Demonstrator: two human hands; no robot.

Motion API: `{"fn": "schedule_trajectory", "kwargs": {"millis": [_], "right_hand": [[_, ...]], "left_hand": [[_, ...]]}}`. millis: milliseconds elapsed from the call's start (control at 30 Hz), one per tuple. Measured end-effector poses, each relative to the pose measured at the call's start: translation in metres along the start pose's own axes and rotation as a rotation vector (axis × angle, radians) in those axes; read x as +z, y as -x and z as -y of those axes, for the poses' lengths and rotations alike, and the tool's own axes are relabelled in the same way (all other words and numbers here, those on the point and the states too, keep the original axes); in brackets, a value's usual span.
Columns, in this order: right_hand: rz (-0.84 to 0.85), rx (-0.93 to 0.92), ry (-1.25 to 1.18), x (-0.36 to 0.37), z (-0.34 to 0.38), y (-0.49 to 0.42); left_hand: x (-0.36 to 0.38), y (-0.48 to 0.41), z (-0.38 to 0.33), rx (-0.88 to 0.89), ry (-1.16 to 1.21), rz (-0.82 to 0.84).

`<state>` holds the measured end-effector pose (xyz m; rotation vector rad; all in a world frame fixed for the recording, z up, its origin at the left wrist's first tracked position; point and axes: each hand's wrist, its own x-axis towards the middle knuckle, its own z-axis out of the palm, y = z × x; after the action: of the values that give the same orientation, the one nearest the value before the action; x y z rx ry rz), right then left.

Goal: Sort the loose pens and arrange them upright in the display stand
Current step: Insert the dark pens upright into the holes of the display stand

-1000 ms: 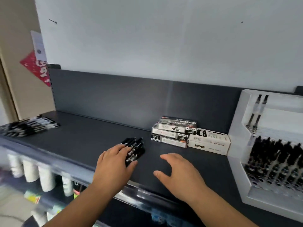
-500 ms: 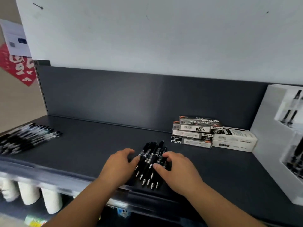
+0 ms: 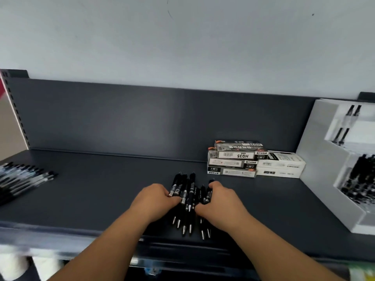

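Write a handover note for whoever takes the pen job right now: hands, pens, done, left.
Hands: left hand and right hand each grip one side of the bundle of black pens, which lies on the dark shelf with its tips toward the person.
Done: the white display stand at right holds stocked pens upright.
Left: stand this bundle in it, then the second pile of loose pens at the shelf's left end.
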<state>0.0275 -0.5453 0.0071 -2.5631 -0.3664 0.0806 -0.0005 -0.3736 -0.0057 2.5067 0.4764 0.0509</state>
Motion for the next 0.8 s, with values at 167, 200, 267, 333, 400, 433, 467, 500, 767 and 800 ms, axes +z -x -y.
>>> {"fn": "schedule_trajectory", "kwargs": {"millis": [167,200,267,333,400,433,467,500,767,800], "right_hand": [[-0.006,0.041,-0.005,-0.005,-0.005,0.000],[-0.005,0.042,0.002,-0.005,-0.006,0.000],[-0.001,0.040,0.039,-0.004,-0.005,0.000],[0.008,0.039,0.096,-0.005,-0.005,-0.001],[0.013,0.047,0.115,-0.006,-0.006,-0.003],[0.011,0.052,0.107,-0.006,-0.007,-0.004],[0.008,0.060,0.088,-0.007,-0.008,-0.003],[0.002,0.068,0.058,-0.008,-0.009,-0.003],[-0.048,0.160,-0.304,-0.006,-0.029,-0.005],[-0.049,0.161,-0.351,-0.007,-0.032,-0.005]], "left_hand": [[-0.004,-0.005,0.006,-0.014,0.118,0.015],[-0.003,-0.005,0.006,-0.018,0.133,0.005],[-0.003,-0.005,0.006,-0.023,0.153,-0.017],[-0.003,-0.004,0.007,-0.018,0.182,-0.021],[-0.003,-0.003,0.007,-0.008,0.197,-0.019],[-0.004,-0.003,0.007,-0.001,0.192,-0.022],[-0.004,-0.003,0.007,0.005,0.183,-0.025],[-0.004,-0.004,0.007,0.010,0.175,-0.027],[-0.006,-0.007,0.006,0.003,0.200,-0.041],[-0.007,-0.007,0.005,0.004,0.207,-0.052]]}}
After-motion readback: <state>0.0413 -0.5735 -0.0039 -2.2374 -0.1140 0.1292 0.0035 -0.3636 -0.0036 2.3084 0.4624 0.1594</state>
